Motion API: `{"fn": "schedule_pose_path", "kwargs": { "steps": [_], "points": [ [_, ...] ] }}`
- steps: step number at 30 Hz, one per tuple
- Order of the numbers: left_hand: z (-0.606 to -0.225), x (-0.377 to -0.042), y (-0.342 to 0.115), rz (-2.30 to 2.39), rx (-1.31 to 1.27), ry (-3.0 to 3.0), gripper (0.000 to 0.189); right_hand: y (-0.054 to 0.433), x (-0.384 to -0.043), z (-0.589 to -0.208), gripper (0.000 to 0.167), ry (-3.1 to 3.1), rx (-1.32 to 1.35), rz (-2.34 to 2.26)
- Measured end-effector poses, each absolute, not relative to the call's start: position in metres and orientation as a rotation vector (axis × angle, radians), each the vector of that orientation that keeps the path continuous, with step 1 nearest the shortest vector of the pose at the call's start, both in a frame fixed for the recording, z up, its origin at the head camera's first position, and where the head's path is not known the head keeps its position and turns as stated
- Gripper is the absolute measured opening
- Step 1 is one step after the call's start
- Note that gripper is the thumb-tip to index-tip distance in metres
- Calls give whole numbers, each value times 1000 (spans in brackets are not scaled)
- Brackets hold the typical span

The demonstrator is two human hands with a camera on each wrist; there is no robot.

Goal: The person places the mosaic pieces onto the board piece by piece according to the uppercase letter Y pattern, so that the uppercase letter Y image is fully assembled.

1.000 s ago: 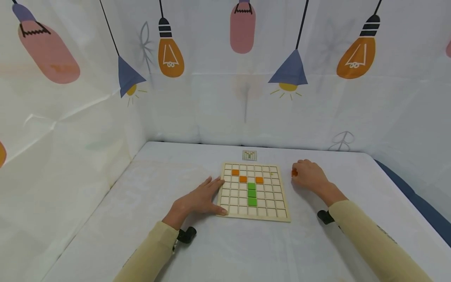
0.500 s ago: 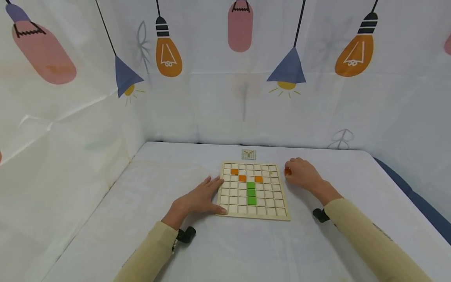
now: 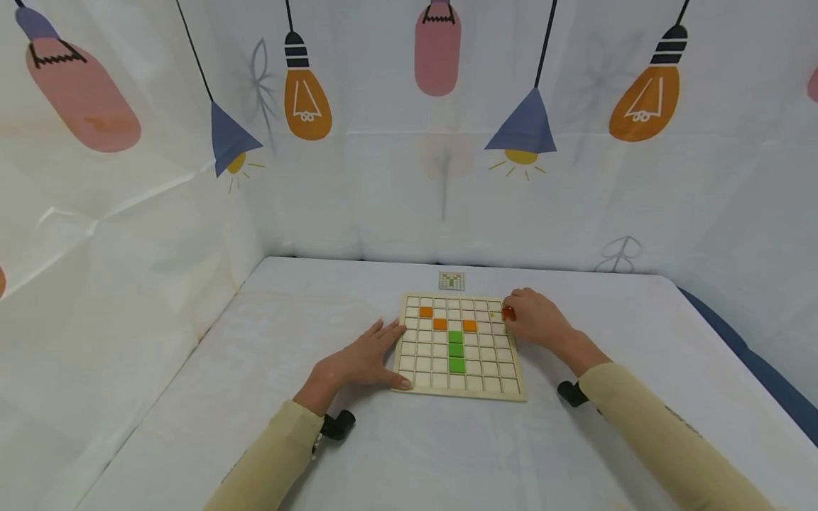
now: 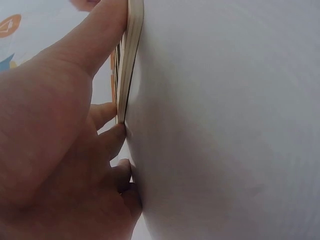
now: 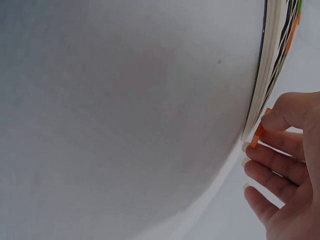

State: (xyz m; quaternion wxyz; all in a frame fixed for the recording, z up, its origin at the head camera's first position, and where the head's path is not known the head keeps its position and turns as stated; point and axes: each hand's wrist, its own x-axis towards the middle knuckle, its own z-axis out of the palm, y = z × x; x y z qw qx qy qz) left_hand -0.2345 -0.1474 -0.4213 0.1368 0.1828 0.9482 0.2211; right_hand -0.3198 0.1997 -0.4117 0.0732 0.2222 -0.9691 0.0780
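Note:
A square wooden grid board [image 3: 415, 366] lies flat on the table, with several orange and green square tiles set in its cells. Along its left side rests my left hand [image 3: 363, 356], fingers extended and thumb at the near left corner; the left wrist view shows the thumb against the board's edge. Between thumb and fingers, my right hand [image 3: 540, 317] pinches an orange tile [image 5: 259, 133] at the board's far right edge. Whether that tile touches the board cannot be made out.
Beyond the board's far edge lies a small patterned card [image 3: 451, 281]. A white table [image 3: 409, 454] carries everything, and white sheeting printed with lamps and bulbs [image 3: 383, 191] hangs behind and to the left.
My right hand has moved left with the orange tile, from beside the board to its far right edge. My left hand stays in place on the board.

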Motion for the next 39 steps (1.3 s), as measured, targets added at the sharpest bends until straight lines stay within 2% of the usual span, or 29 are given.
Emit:
{"fn": "schedule_pose_path", "kwargs": {
  "steps": [39],
  "points": [
    [-421, -234, -149, 663, 552, 2745, 107, 157, -319, -414, 17, -2881, 739, 168]
  ]
}}
